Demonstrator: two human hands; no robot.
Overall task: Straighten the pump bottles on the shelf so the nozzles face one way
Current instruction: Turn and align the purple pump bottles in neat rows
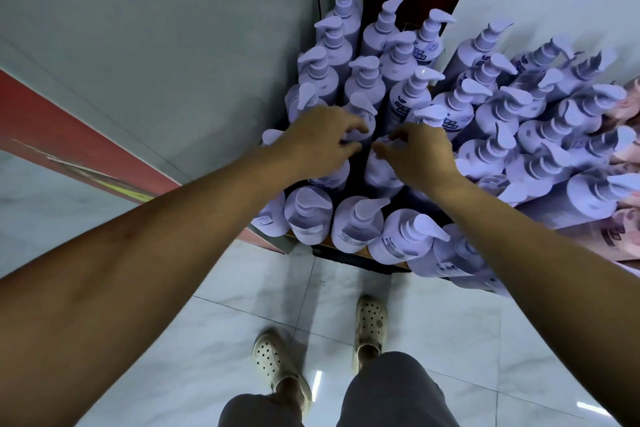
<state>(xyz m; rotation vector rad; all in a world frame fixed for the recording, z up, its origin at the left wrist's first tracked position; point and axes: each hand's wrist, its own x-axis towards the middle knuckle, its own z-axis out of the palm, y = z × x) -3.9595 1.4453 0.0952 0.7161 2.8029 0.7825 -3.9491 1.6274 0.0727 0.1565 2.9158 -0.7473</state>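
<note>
The left forearm (121, 270) sits closest to the lens, with the other arm reaching in beside it. Grey trousers and pale clogs (370, 322) can be seen below on the tiled floor (242, 288).

Grip first. The left hand (318, 139) is curled, thumb and fingers closed round the neck of a bottle (365, 114) just under its pump head. The right hand (415, 152) is pinched, thumb against forefinger, on the pump top of a second bottle (381, 177) right beside it. The contact there is mostly hidden by the knuckles, so how firm it is can't be told.

Both bottles stand in the middle of the pack on the shelf (346, 251), whose front edge shows under the first row. All around them lilac pump bottles (360, 225) are crammed in shoulder to shoulder, touching, and more are packed off to the right. Most nozzles are aimed rightward, but a few are turned off-line.

Handling, as a guess: stiff, smooth plastic, probably full and so fairly heavy, and a bit slippery. The pump head likely swivels on its collar, so it's best turned there with the body steadied low down, not lifted by the nozzle. Neighbours could easily be knocked, given how tightly everything is packed.
</note>
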